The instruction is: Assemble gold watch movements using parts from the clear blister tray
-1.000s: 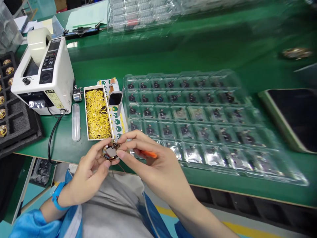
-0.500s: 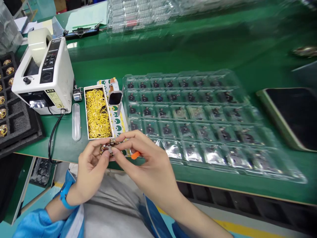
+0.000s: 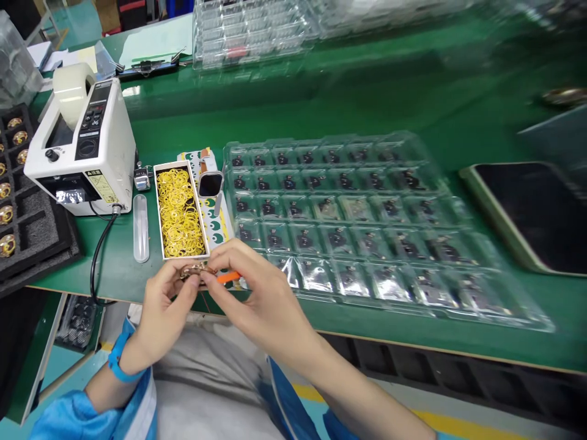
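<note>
My left hand (image 3: 167, 311) grips a small gold-coloured watch case (image 3: 192, 269) between thumb and fingers, just over the front edge of the bench. Close against it, my right hand (image 3: 257, 287) has its thumb and forefinger at the right side of the case. An orange stick-like tool (image 3: 228, 277) lies in the right hand's grip, its left end near the case. Fingers hide part of the case and the far end of the tool. A white box (image 3: 158, 214) of yellow rings (image 3: 181, 214) stands right behind the hands.
A clear compartment tray (image 3: 321, 223) with small dark parts spreads to the right. Left are a white tape dispenser (image 3: 110, 165), its black cable and a foam tray (image 3: 41, 226) of gold cases. A smartwatch (image 3: 211, 184) lies beside the box; a dark-screened device (image 3: 527, 208) sits far right.
The orange tool has swung up and left, now pointing at the watch case. The case has tilted flatter in my fingers. My right hand has shifted slightly left.
</note>
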The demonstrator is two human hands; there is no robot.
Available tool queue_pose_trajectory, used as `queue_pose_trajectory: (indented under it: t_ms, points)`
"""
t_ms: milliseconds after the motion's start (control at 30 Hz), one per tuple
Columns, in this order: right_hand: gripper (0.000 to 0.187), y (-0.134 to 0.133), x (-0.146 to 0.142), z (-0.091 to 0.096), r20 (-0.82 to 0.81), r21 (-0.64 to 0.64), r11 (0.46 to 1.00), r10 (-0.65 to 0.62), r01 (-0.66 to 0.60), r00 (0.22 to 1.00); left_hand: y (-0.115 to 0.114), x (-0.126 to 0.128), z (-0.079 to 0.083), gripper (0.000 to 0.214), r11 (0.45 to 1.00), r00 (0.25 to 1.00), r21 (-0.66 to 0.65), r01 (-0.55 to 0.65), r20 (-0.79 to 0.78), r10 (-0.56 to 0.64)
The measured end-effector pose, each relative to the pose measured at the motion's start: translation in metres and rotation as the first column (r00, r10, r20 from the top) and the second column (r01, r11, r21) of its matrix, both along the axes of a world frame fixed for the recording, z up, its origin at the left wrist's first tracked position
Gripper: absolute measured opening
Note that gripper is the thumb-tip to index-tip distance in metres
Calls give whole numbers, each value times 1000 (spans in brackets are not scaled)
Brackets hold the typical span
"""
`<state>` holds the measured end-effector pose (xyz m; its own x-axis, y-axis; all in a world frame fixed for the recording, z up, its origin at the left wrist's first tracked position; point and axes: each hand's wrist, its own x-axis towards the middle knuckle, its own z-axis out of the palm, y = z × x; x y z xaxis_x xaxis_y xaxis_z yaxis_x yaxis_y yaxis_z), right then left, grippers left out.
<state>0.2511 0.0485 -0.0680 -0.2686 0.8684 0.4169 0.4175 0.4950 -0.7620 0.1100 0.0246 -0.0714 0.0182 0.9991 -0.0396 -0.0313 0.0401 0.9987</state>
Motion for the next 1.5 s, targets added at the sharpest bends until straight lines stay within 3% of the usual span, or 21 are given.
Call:
queue_pose_trajectory:
  t_ms: [67, 133, 200, 300, 367, 467, 567, 633, 900, 1233, 1500]
  points:
    - [11, -2, 0, 0, 113, 179, 984, -15, -6, 994, 3, -7, 3, 10, 992, 975, 122, -1, -222, 28]
    - [9, -8, 2, 0, 182, 387, 922, -100, 23, 978, 4, -13, 6, 13, 983, 946, 181, -19, -314, 77]
    - [10, -16, 5, 1, 201, 555, 832, -164, 26, 966, 4, -15, 6, 9, 993, 966, 102, -58, -247, 81]
    - [11, -25, 9, 1, 250, 673, 740, -203, -19, 947, 2, -12, 5, 16, 991, 998, -118, -57, 11, 59]
    - [11, -24, 8, 1, 245, 685, 728, -249, 15, 937, -1, -9, 4, 24, 980, 985, -199, -15, 166, 49]
    - [9, -16, 2, -1, 190, 636, 769, -240, 67, 952, -7, -6, 7, 25, 975, 968, -221, 20, 247, 36]
    - [5, -9, -2, -4, 167, 575, 817, -158, 34, 973, -12, -5, 10, 19, 986, 979, -168, 8, 202, 26]
    - [5, -7, -3, -6, 170, 569, 822, -134, 14, 976, -15, -5, 10, 17, 991, 989, -133, -7, 145, 26]
    - [12, -3, 8, -3, 281, 592, 791, -23, -154, 959, -19, -6, 7, 20, 998, 999, -59, -13, -32, 12]
    - [10, 0, 7, -5, 264, 585, 795, 2, -162, 965, -19, -7, 7, 23, 999, 992, -24, -25, -126, 22]
    - [15, 3, 16, 2, 366, 628, 728, 36, -275, 930, -25, -5, 3, 23, 999, 989, -37, 1, -149, -6]
